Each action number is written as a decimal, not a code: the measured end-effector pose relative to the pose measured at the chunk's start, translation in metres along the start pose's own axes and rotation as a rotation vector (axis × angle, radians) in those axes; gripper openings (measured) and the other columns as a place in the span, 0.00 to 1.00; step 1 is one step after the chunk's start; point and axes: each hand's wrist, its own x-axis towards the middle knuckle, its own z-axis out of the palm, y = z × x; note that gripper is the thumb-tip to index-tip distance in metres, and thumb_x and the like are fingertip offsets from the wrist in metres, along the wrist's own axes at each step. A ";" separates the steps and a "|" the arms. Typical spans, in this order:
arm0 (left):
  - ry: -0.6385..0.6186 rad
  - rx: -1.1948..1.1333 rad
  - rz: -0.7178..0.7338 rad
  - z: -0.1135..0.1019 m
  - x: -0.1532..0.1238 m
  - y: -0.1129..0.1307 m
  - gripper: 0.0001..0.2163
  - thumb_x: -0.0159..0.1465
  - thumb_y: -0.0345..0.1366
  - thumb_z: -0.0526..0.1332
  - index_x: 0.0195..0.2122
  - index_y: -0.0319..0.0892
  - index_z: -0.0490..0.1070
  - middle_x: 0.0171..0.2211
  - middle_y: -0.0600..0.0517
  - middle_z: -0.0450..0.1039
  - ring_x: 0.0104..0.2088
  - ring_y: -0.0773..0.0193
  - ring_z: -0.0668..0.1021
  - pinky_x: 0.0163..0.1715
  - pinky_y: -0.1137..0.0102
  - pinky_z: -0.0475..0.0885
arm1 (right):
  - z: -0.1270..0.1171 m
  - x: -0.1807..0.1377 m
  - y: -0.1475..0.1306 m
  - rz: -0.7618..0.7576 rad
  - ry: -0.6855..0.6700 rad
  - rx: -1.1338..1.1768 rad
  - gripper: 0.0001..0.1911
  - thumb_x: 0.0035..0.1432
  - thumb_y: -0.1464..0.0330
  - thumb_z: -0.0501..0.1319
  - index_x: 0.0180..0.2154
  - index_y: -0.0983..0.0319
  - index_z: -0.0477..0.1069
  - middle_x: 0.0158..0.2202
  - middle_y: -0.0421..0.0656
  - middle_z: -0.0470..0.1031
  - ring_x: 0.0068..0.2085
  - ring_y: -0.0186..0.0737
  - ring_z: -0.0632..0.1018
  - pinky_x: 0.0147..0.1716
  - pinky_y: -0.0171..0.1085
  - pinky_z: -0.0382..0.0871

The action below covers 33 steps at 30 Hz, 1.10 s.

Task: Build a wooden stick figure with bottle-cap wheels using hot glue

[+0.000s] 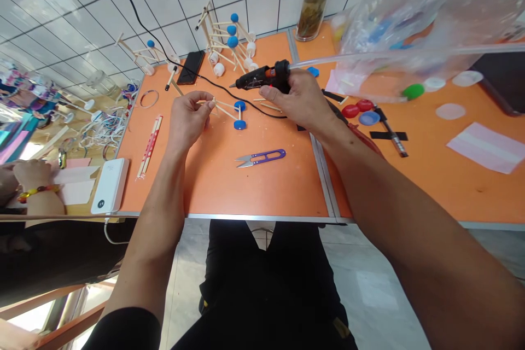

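Note:
Between the thumb and fingers of my left hand (187,119) is a small wooden stick frame (226,113). Two blue bottle caps (240,125) sit as wheels on its right end, and a stick with a black tip (170,79) rises behind the hand. My right hand (302,99) is closed around a black hot glue gun (262,77), with a clear glue stick (353,56) running out of its back. Its nozzle points left, above and apart from the frame. Purple thread snips (264,157) lie in front of my hands.
Stick models with caps (232,41), a black phone (192,68) and a glass vase (311,15) stand along the tiled wall. A black cable (221,85) crosses the table. Wrapped chopsticks (150,146) and a power bank (110,186) lie left. Another person's hand (35,174) is farther left.

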 end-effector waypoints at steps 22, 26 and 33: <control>-0.020 0.015 -0.023 -0.002 -0.002 0.005 0.17 0.74 0.55 0.79 0.44 0.48 0.83 0.18 0.57 0.71 0.15 0.67 0.64 0.17 0.70 0.57 | 0.018 -0.002 -0.009 -0.063 -0.090 0.008 0.30 0.74 0.42 0.70 0.55 0.60 0.90 0.47 0.46 0.90 0.51 0.58 0.85 0.56 0.53 0.81; -0.020 0.006 -0.028 -0.001 -0.003 0.007 0.17 0.73 0.56 0.79 0.44 0.48 0.83 0.18 0.57 0.71 0.15 0.65 0.65 0.17 0.69 0.57 | 0.020 0.001 -0.009 -0.039 -0.093 0.019 0.28 0.73 0.42 0.70 0.54 0.59 0.90 0.47 0.47 0.90 0.52 0.59 0.85 0.57 0.54 0.82; -0.001 -0.008 -0.013 0.000 -0.003 0.004 0.18 0.72 0.58 0.80 0.43 0.49 0.84 0.17 0.57 0.71 0.14 0.66 0.63 0.16 0.69 0.52 | 0.021 0.003 -0.013 -0.011 -0.104 0.039 0.28 0.71 0.40 0.72 0.51 0.56 0.89 0.49 0.47 0.91 0.53 0.60 0.86 0.59 0.55 0.82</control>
